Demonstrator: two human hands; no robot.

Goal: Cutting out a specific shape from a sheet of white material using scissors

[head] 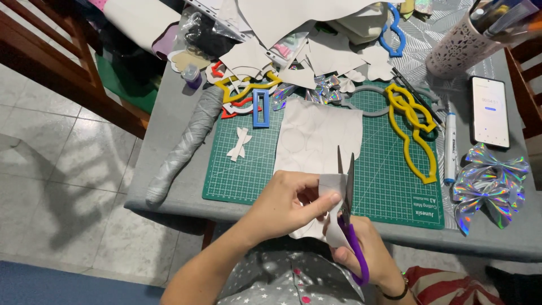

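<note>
Right hand [367,248]: my fingers are closed through the loops of the purple-handled scissors [349,209], blades pointing away from me and parted around the sheet's edge.
Left hand [288,203]: my fingers pinch the pale grey sheet of thin material [330,189], thumb on top, right beside the blades.
Sheet: held just above the near edge of the grey bench [169,124], part of it hanging down toward my lap.
Green cutting mat [389,186]: lies flat on the bench just beyond my hands, gridded in white.
Larger pale sheet with traced outlines [319,135]: rests on the middle of the mat.
Small pale bow-shaped cutout [240,144]: on the mat's left part, apart from the sheet.
Yellow plastic template [415,133]: on the mat's right part, a white marker pen [450,149] just beside it.
Holographic bows [491,186]: stacked on the bench right of the mat.
Smartphone [490,112]: beyond the bows, screen lit.
Grey rolled bundle [186,144]: left of the mat, lying at a slant.
Blue rectangular frame [261,107]: at the mat's far edge.
Far end: a heap of pale cutouts and scraps [305,51], with a white perforated holder [457,48] at far right.
</note>
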